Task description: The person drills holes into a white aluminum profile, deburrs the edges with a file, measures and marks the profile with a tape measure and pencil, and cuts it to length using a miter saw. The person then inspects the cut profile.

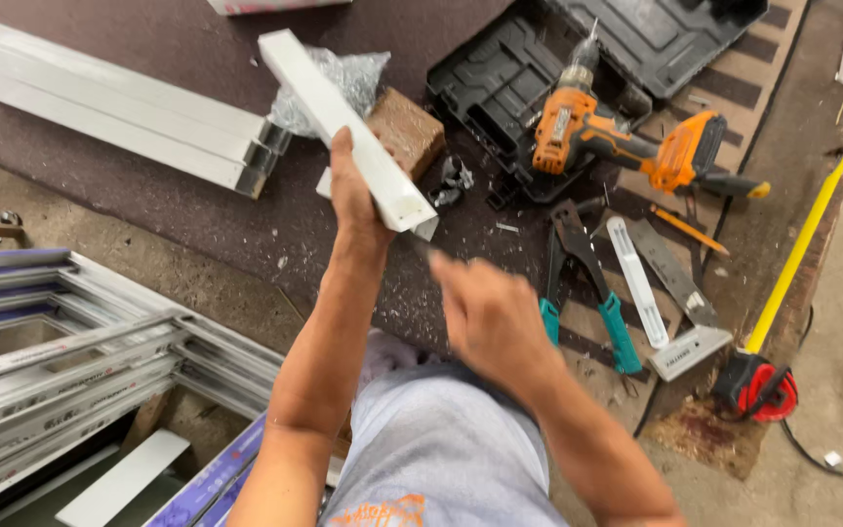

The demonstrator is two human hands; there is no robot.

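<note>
White profile piece (343, 122) clamped in left hand (355, 200), raised tilted above bench (178, 195), cut end presented toward right hand (488, 317). Right hand blurred, grip undeterminable. Drill (626, 141), snips (582, 283) kept within reach.

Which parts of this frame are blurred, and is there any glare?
Head view: the right hand is smeared by motion blur; the left hand and its white profile piece are fairly sharp; the orange drill is crisp; light is soft and even, without harsh glare.
</note>
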